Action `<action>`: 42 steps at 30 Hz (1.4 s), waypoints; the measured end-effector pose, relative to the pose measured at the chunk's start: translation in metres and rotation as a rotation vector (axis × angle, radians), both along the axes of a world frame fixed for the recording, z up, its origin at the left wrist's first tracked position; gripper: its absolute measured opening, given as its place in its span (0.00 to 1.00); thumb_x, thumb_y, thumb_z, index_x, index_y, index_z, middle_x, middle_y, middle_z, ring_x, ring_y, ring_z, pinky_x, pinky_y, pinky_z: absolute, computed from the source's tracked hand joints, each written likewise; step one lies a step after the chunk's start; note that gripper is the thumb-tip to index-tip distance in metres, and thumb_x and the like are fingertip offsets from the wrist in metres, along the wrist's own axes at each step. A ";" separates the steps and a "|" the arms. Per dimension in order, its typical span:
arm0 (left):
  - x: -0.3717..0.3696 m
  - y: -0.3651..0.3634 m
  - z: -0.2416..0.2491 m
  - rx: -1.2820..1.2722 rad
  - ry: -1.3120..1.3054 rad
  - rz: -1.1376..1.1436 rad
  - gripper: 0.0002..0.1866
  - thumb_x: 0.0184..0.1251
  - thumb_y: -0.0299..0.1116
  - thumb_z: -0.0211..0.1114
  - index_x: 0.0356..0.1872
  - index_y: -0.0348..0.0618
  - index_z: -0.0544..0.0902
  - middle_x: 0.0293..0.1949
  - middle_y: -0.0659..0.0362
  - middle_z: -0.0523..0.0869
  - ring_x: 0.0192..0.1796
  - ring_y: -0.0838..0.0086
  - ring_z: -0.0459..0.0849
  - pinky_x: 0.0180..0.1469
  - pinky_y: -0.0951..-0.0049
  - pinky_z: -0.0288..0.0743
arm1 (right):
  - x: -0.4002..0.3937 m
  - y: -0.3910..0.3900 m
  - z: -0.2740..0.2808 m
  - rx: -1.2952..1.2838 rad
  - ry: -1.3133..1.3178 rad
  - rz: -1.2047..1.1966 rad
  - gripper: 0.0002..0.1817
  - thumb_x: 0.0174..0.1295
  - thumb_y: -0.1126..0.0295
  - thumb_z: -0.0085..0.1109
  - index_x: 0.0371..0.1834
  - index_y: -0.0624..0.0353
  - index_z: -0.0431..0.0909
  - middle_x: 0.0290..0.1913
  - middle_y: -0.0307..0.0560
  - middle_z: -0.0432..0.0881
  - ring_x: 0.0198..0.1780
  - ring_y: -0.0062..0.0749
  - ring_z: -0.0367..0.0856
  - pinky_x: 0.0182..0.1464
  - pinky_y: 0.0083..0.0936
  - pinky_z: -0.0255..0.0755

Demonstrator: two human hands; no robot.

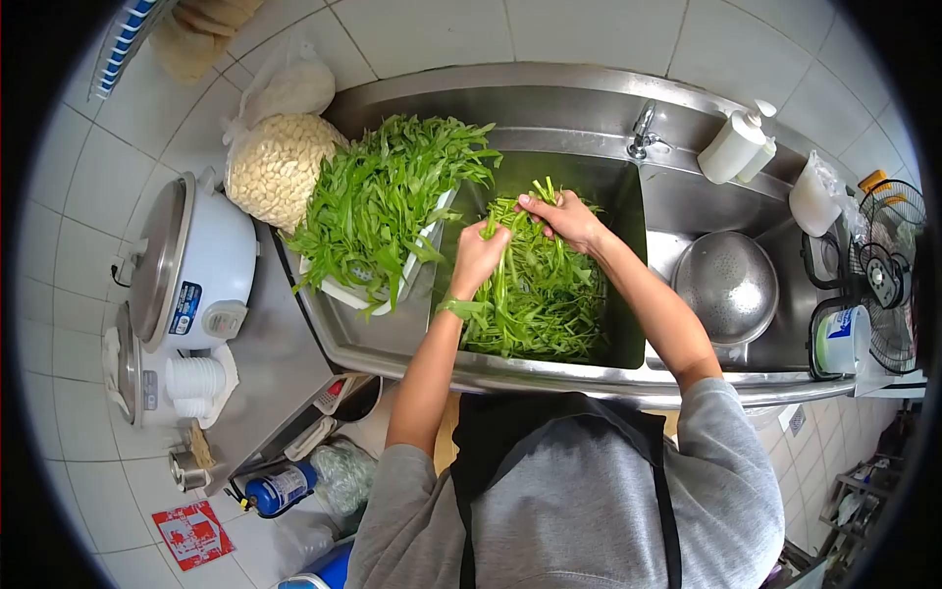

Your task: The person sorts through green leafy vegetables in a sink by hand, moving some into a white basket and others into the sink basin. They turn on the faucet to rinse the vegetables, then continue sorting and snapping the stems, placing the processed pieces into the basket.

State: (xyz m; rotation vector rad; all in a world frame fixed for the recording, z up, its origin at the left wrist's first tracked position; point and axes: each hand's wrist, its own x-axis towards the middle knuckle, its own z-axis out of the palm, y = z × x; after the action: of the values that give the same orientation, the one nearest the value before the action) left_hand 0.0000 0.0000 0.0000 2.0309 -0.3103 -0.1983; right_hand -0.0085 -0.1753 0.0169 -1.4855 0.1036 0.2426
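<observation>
Over the left sink basin (pixel 623 294), my left hand (pixel 476 257) is closed around green stems of water spinach. A leaf lies against my left wrist. My right hand (pixel 564 218) pinches the upper stems of the same bunch, a little farther away and to the right. Below both hands, loose water spinach (pixel 549 309) with long stems and narrow leaves fills much of the basin. To the left, a white basket (pixel 410 270) is heaped with more of the leafy greens (pixel 383 187). My fingertips are partly hidden among the stems.
An upturned steel colander (pixel 726 288) sits in the right basin, with a faucet (pixel 643 133) behind. White pump bottles (pixel 731 147) stand at the back right. On the left are a bag of pale peeled cloves or nuts (pixel 280 167) and a large rice cooker (pixel 186 265). A fan (pixel 888 275) stands far right.
</observation>
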 end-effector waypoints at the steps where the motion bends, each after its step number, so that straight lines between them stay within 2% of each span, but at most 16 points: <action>1: -0.001 -0.001 0.000 -0.167 0.118 0.110 0.10 0.52 0.36 0.57 0.24 0.40 0.81 0.18 0.61 0.78 0.21 0.78 0.70 0.26 0.76 0.64 | -0.005 0.003 0.000 0.008 -0.009 -0.041 0.19 0.55 0.55 0.62 0.34 0.63 0.79 0.22 0.36 0.74 0.18 0.16 0.64 0.17 0.15 0.60; 2: -0.002 -0.003 0.001 -0.333 0.234 0.219 0.11 0.50 0.36 0.58 0.20 0.37 0.80 0.16 0.63 0.76 0.20 0.78 0.69 0.25 0.75 0.62 | -0.009 0.007 0.001 0.017 -0.020 -0.082 0.19 0.56 0.55 0.61 0.33 0.64 0.79 0.22 0.34 0.72 0.17 0.16 0.63 0.17 0.15 0.58; 7: 0.015 0.015 -0.045 -0.410 0.401 0.471 0.15 0.51 0.40 0.57 0.17 0.37 0.77 0.18 0.61 0.75 0.20 0.78 0.69 0.25 0.74 0.62 | -0.014 0.010 -0.014 0.082 -0.005 -0.290 0.16 0.58 0.56 0.58 0.32 0.60 0.79 0.19 0.32 0.69 0.16 0.14 0.61 0.16 0.14 0.55; 11: 0.003 0.039 -0.049 -0.419 0.314 0.372 0.12 0.58 0.38 0.53 0.25 0.39 0.75 0.19 0.60 0.75 0.19 0.76 0.72 0.22 0.74 0.66 | -0.015 -0.020 -0.032 0.016 -0.010 -0.244 0.17 0.62 0.55 0.53 0.35 0.60 0.78 0.21 0.35 0.70 0.19 0.18 0.65 0.20 0.16 0.59; 13: -0.002 0.037 -0.042 -0.631 0.211 0.194 0.09 0.61 0.33 0.49 0.29 0.38 0.74 0.18 0.60 0.75 0.19 0.77 0.72 0.22 0.76 0.68 | -0.013 -0.030 -0.042 0.127 0.254 -0.194 0.17 0.63 0.55 0.50 0.39 0.60 0.77 0.25 0.38 0.71 0.24 0.20 0.68 0.22 0.18 0.64; 14: -0.005 0.041 -0.036 -0.582 0.173 0.169 0.07 0.63 0.32 0.52 0.33 0.39 0.72 0.18 0.61 0.76 0.19 0.79 0.72 0.21 0.79 0.68 | -0.010 -0.035 -0.046 0.203 0.323 -0.166 0.18 0.66 0.56 0.45 0.43 0.61 0.72 0.31 0.44 0.71 0.31 0.28 0.72 0.28 0.25 0.75; 17: -0.013 0.041 -0.019 -0.380 0.266 0.001 0.12 0.62 0.37 0.59 0.31 0.37 0.75 0.19 0.58 0.79 0.21 0.80 0.73 0.25 0.77 0.69 | -0.006 -0.042 -0.056 0.508 0.425 -0.259 0.17 0.68 0.58 0.40 0.44 0.62 0.67 0.34 0.49 0.69 0.36 0.37 0.74 0.36 0.35 0.80; 18: -0.022 0.032 -0.005 -0.235 0.283 -0.032 0.10 0.57 0.38 0.65 0.32 0.42 0.78 0.20 0.62 0.78 0.18 0.84 0.70 0.21 0.85 0.65 | -0.004 -0.041 -0.056 0.555 0.440 -0.270 0.15 0.69 0.60 0.37 0.46 0.62 0.63 0.36 0.51 0.67 0.38 0.44 0.75 0.39 0.43 0.81; 23: -0.047 -0.013 0.004 0.335 -0.147 -0.225 0.16 0.48 0.47 0.69 0.31 0.48 0.83 0.15 0.55 0.79 0.19 0.66 0.77 0.27 0.67 0.71 | 0.000 -0.016 -0.054 0.627 0.420 -0.335 0.14 0.69 0.60 0.36 0.44 0.61 0.61 0.36 0.53 0.67 0.38 0.47 0.75 0.39 0.47 0.79; 27: -0.040 -0.021 -0.013 0.350 -0.231 -0.102 0.14 0.47 0.47 0.67 0.31 0.50 0.83 0.14 0.50 0.76 0.19 0.58 0.76 0.27 0.63 0.70 | -0.002 -0.006 -0.039 0.596 0.433 -0.453 0.16 0.68 0.58 0.39 0.46 0.61 0.63 0.38 0.51 0.67 0.34 0.40 0.75 0.31 0.43 0.80; 29: -0.032 -0.016 -0.016 0.345 -0.302 -0.105 0.11 0.50 0.41 0.66 0.30 0.46 0.83 0.13 0.55 0.77 0.15 0.67 0.74 0.23 0.68 0.69 | -0.003 -0.007 -0.032 0.416 0.301 -0.379 0.20 0.65 0.53 0.44 0.45 0.60 0.65 0.35 0.47 0.68 0.31 0.35 0.74 0.30 0.38 0.79; 32: -0.020 -0.001 -0.008 -0.117 0.308 -0.185 0.07 0.55 0.31 0.62 0.28 0.37 0.81 0.16 0.67 0.75 0.17 0.87 0.69 0.20 0.83 0.64 | 0.006 -0.018 -0.039 0.159 0.081 -0.366 0.24 0.59 0.46 0.52 0.40 0.59 0.69 0.26 0.39 0.68 0.26 0.24 0.67 0.28 0.26 0.73; 34: -0.013 0.007 0.002 -0.109 0.339 -0.212 0.07 0.55 0.31 0.62 0.28 0.37 0.81 0.16 0.66 0.74 0.17 0.86 0.68 0.20 0.82 0.64 | 0.006 -0.022 -0.030 0.033 -0.062 -0.248 0.25 0.57 0.44 0.55 0.35 0.59 0.74 0.22 0.36 0.67 0.25 0.19 0.64 0.27 0.20 0.62; 37: -0.007 0.014 0.008 -0.100 0.381 -0.256 0.08 0.55 0.31 0.62 0.29 0.35 0.80 0.14 0.66 0.72 0.16 0.85 0.68 0.19 0.81 0.64 | 0.008 -0.027 -0.018 -0.308 -0.169 -0.079 0.26 0.55 0.43 0.55 0.31 0.59 0.75 0.21 0.37 0.69 0.25 0.20 0.64 0.29 0.21 0.61; 38: -0.005 0.016 0.008 -0.089 0.395 -0.272 0.08 0.56 0.31 0.62 0.30 0.36 0.80 0.15 0.65 0.73 0.16 0.85 0.68 0.19 0.81 0.64 | 0.008 -0.025 -0.015 -0.314 -0.205 -0.067 0.26 0.57 0.42 0.53 0.23 0.57 0.72 0.20 0.35 0.69 0.23 0.18 0.62 0.23 0.19 0.56; 42: -0.007 0.012 0.006 -0.051 0.307 -0.242 0.08 0.57 0.34 0.62 0.33 0.40 0.81 0.16 0.65 0.75 0.17 0.85 0.69 0.20 0.81 0.64 | 0.012 -0.018 -0.007 -0.343 -0.102 -0.104 0.30 0.52 0.40 0.57 0.25 0.62 0.75 0.18 0.38 0.70 0.22 0.21 0.65 0.28 0.23 0.63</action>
State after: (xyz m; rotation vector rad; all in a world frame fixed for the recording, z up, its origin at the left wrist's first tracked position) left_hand -0.0074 0.0125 0.0064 1.8753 -0.3620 -0.6387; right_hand 0.0031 -0.1938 0.0096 -1.8243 0.1446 0.0654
